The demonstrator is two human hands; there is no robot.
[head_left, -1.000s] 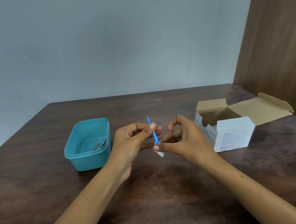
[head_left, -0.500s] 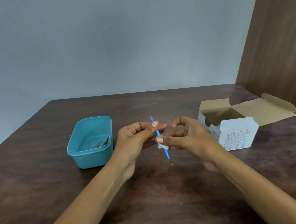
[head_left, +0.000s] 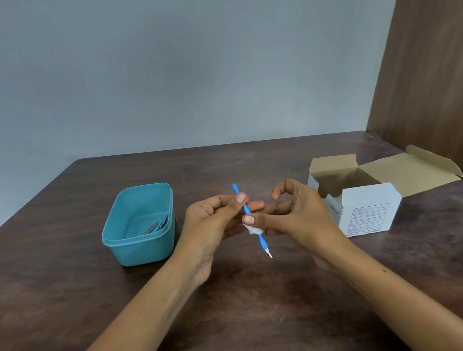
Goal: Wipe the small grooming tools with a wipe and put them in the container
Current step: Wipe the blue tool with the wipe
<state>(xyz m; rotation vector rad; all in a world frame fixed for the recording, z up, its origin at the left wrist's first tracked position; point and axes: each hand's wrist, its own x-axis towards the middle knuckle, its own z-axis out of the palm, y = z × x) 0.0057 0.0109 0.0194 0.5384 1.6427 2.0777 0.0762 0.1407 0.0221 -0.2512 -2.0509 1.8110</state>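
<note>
A thin blue grooming tool (head_left: 261,240) with a small metal tip hangs slanted above the table between my hands. My left hand (head_left: 215,221) pinches its upper part between thumb and fingers. My right hand (head_left: 291,214) pinches a small white wipe (head_left: 253,230) around the tool's middle. The teal container (head_left: 139,225) stands on the table left of my hands, with metal tools (head_left: 156,226) lying inside at its right end.
An open white cardboard box (head_left: 367,210) with brown flaps stands to the right of my hands. The dark wooden table (head_left: 241,306) ends at a grey wall behind and a brown wooden panel (head_left: 438,59) on the right.
The wipe in my right hand has slid up from the tool's lower tip to its middle, so the lower blue shaft and metal tip now show below my fingers.
</note>
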